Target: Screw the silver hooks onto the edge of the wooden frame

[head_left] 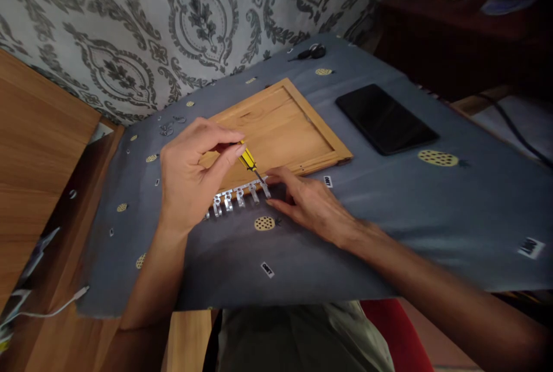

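Observation:
My left hand (194, 167) is closed around a yellow screwdriver (247, 158), gripping its handle between thumb and fingers. The screwdriver slants down to the right, its tip at the right end of a silver metal hook rail (240, 193). That rail lies along the near edge of a framed wooden board (276, 124), with several hooks hanging toward me. My right hand (309, 202) has its index finger and thumb on either side of the rail's end hook, holding it. My left hand covers the rail's left end and part of the board.
A black tablet or large phone (384, 118) lies to the board's right. Dark scissors or a similar tool (311, 52) rests at the back. Small clear items (171, 125) sit behind my left hand. A blue-grey pineapple-print cloth (328, 257) covers the table; a patterned wall stands behind.

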The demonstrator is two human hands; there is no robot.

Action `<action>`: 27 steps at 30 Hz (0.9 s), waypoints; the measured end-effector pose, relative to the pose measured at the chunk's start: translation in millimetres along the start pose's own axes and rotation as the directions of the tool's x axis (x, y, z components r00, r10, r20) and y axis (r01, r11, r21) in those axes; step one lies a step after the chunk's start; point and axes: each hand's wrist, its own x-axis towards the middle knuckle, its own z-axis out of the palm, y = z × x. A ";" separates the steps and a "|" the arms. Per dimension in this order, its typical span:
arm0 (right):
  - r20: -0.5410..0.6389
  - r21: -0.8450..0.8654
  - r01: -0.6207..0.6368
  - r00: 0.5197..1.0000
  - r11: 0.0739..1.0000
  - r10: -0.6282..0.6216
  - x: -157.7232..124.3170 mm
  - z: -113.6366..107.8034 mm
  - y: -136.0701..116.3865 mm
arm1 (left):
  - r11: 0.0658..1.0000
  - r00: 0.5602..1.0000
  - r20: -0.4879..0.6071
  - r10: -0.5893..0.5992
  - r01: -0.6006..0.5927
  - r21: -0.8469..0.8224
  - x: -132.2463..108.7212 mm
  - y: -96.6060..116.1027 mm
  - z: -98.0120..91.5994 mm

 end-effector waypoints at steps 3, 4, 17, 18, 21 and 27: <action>-0.006 -0.002 0.000 1.000 1.000 0.000 0.0 0.0 -0.4 | 1.000 1.000 -0.002 0.000 0.000 -0.005 0.0 -1.8 0.0; -0.008 -0.004 0.001 1.000 1.000 -0.001 -0.1 -0.1 -0.6 | 1.000 1.000 -0.002 -0.003 0.003 0.002 0.0 -2.1 0.2; 0.013 -0.016 -0.004 1.000 1.000 0.004 -0.6 -1.3 -1.8 | 1.000 1.000 -0.017 0.009 -0.009 0.001 -0.3 0.2 2.7; 0.014 -0.017 -0.004 1.000 1.000 0.004 -0.6 -1.2 -1.7 | 1.000 1.000 -0.008 0.004 -0.004 -0.007 -0.3 0.4 2.0; 0.013 -0.017 -0.005 1.000 1.000 0.005 -0.6 -0.7 -1.1 | 1.000 1.000 0.006 0.003 -0.003 -0.008 -0.2 0.3 0.2; -0.002 -0.002 0.002 1.000 1.000 -0.002 -0.7 0.1 -0.5 | 0.999 1.000 0.000 0.023 -0.023 0.022 -0.3 -0.4 2.2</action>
